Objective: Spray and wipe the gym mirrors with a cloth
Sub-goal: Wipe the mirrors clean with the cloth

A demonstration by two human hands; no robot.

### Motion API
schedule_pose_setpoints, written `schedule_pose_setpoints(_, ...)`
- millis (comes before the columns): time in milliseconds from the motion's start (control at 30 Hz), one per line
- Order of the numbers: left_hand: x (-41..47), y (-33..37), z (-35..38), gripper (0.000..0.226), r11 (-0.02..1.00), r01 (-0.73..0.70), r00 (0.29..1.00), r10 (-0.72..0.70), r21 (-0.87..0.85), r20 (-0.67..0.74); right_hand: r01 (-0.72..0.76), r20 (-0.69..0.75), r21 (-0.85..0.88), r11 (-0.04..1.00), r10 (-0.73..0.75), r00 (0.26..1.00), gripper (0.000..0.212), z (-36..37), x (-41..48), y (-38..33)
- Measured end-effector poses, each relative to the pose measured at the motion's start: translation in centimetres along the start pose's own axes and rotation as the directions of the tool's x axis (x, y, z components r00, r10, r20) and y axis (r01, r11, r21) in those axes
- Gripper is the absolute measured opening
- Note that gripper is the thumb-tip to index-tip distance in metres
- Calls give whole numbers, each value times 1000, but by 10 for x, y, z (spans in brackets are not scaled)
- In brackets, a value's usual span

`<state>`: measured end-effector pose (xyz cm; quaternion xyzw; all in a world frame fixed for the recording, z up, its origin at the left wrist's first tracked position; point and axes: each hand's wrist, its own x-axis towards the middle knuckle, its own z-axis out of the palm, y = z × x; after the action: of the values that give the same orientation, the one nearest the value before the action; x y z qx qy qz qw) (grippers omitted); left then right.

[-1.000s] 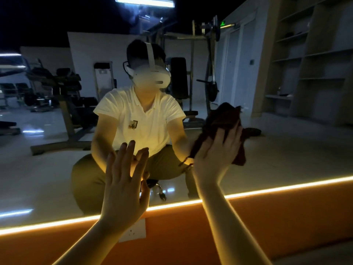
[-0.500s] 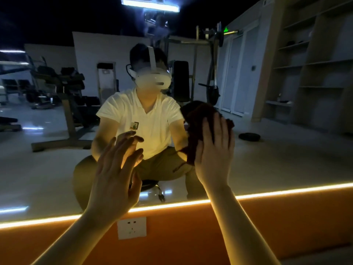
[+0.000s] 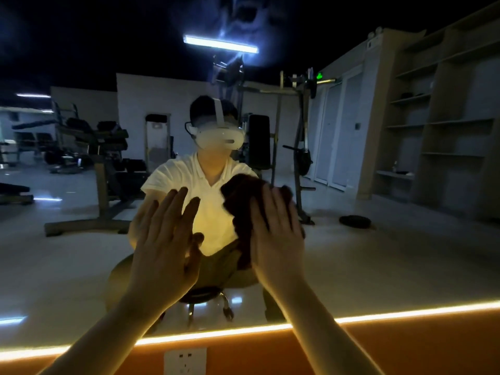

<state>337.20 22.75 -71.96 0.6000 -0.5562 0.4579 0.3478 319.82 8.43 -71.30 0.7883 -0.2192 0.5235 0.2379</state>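
Note:
A large wall mirror fills the view and reflects a seated person in a white shirt and the gym behind. My right hand presses a dark red cloth flat against the glass with straight fingers, in front of the reflected chest. My left hand is raised beside it with fingers spread and straight, flat at the glass, holding nothing. No spray bottle is in view.
A glowing yellow light strip runs along the mirror's lower edge above an orange wall. A white wall socket sits below the strip. Reflected: weight machines, shelving at right, a stool under the person.
My right hand has slid the cloth leftward and up across the mirror, from the right of the reflection to its chest. My left hand stayed raised near the glass. My view tilted upward.

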Motion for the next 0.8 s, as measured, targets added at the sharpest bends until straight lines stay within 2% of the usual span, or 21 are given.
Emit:
schedule_pose_setpoints(100, 28, -5, -1, 74, 998, -15, 1000, 15, 56, 3, -136, -103, 6, 991, 136, 985, 56, -20, 75, 22)
schedule_pose_setpoints(200, 43, -1, -2, 74, 997, -3, 1000, 4, 72, -22, -329, -261, 87, 940, 340, 903, 60, -37, 159, 34)
schedule_pose_setpoints(267, 52, 0, -7, 73, 996, 0, 999, 5, 90, -52, -329, -263, 116, 937, 348, 900, 60, -36, 175, 22)
schedule_pose_setpoints(300, 58, -2, -11, 72, 995, -7, 998, 14, 99, -67, -256, -237, 93, 962, 271, 933, 59, -29, 166, 9)
schedule_pose_setpoints(367, 75, -6, -20, 68, 993, -23, 995, 35, 112, -99, -5, -121, 29, 1000, 9, 993, 58, -17, 127, -20)
schedule_pose_setpoints(467, 105, -8, -35, 67, 991, -21, 994, 34, 131, -99, 321, 17, -68, 945, -321, 947, 58, -15, 97, -22)
schedule_pose_setpoints(533, 121, -8, -41, 68, 988, -35, 995, 49, 148, -89, 380, 48, -141, 914, -377, 925, 58, -27, 126, 0)
schedule_pose_setpoints(667, 143, -13, -43, 65, 974, -106, 991, 121, 201, -65, 127, -121, -170, 977, -148, 981, 57, -68, 234, 41)
schedule_pose_setpoints(800, 159, -10, -47, 59, 972, -102, 989, 121, 211, -84, -47, -231, -82, 995, 27, 972, 63, -92, 298, 53)
